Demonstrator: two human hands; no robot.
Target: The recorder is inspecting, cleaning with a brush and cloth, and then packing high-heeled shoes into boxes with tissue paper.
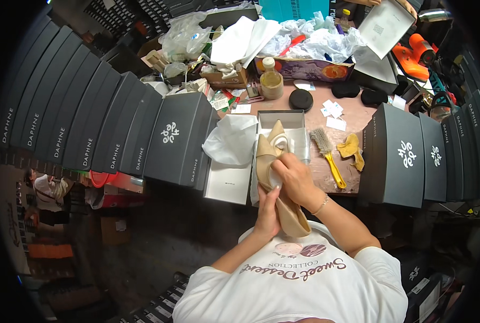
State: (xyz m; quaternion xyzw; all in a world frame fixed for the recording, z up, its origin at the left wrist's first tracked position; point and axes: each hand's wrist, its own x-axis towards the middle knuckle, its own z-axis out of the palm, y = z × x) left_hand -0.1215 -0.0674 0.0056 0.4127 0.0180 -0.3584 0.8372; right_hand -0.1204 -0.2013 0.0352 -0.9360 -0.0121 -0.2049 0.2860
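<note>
A beige pointed-toe shoe is in my left hand, its heel end toward my shirt and its toe over the open shoebox. The left fingers wrap the shoe's side, the thumb near its opening. My right hand is closed at the opening, fingers bent down into it. Something white shows beside those fingertips; what they pinch is hidden. Behind the held shoe, a second beige shoe lies in the box, with white paper near it.
Right of the box lie a yellow-handled brush and a yellow cloth. White tissue covers part of a box lid. Dark shoebox stacks flank the table. A bottle and round black tin stand beyond. Another person's hand holds a white-lined box.
</note>
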